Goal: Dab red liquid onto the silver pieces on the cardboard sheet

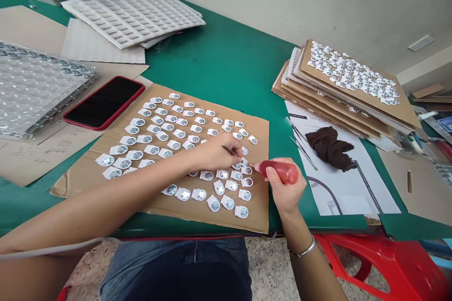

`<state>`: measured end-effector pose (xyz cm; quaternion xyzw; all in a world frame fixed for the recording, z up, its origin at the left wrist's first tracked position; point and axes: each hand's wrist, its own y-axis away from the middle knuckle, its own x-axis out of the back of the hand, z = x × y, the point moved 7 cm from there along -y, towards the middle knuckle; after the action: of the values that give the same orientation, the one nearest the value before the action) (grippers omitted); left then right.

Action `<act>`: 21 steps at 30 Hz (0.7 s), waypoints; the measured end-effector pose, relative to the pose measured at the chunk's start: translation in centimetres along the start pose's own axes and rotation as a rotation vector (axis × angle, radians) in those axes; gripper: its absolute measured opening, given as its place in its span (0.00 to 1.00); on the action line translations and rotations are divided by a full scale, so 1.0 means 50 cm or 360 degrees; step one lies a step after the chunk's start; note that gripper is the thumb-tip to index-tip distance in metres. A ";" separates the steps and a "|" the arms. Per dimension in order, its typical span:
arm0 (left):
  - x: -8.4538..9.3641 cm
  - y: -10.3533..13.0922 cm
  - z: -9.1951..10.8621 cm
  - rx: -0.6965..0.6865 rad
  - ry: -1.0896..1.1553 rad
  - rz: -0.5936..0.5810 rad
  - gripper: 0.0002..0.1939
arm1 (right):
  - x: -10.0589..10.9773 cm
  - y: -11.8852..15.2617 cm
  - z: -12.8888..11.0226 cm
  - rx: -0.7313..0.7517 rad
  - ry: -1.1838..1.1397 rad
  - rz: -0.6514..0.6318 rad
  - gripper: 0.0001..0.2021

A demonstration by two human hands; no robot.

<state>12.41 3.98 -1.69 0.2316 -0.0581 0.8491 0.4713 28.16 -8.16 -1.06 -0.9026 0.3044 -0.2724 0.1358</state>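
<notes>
Rows of small round metallic parts on white tabs (199, 194) lie on a brown cardboard sheet (259, 216). Over the right side of the sheet, my left hand (217, 153) is closed on thin metal tweezers (229, 150), their tips down at one of the parts. My right hand (287, 188) is wrapped round a red squeeze bottle (282, 172), tilted with its nozzle pointing left, close to the same group of parts. Whether the nozzle touches a part is too small to tell.
A phone in a red case (104, 102) lies left of the cardboard, near bubbled plastic trays (31, 89). White moulded trays (134, 14) lie behind. Stacked cardboard sheets (353, 80), a dark cloth (330, 148) and more tweezers (302, 143) are at right; a red stool (391, 263) stands below.
</notes>
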 end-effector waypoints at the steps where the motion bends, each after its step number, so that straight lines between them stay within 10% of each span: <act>1: 0.000 0.000 0.000 0.0007 0.0001 -0.0005 0.06 | 0.000 0.000 0.001 -0.0004 0.0003 0.0001 0.12; 21: 0.005 0.004 0.011 0.0066 0.0015 0.0000 0.07 | -0.002 0.005 -0.004 0.0092 0.0045 -0.0051 0.12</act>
<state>12.32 3.89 -1.05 0.2374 -0.0382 0.8512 0.4665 27.85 -8.33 -1.02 -0.8992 0.2837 -0.2959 0.1531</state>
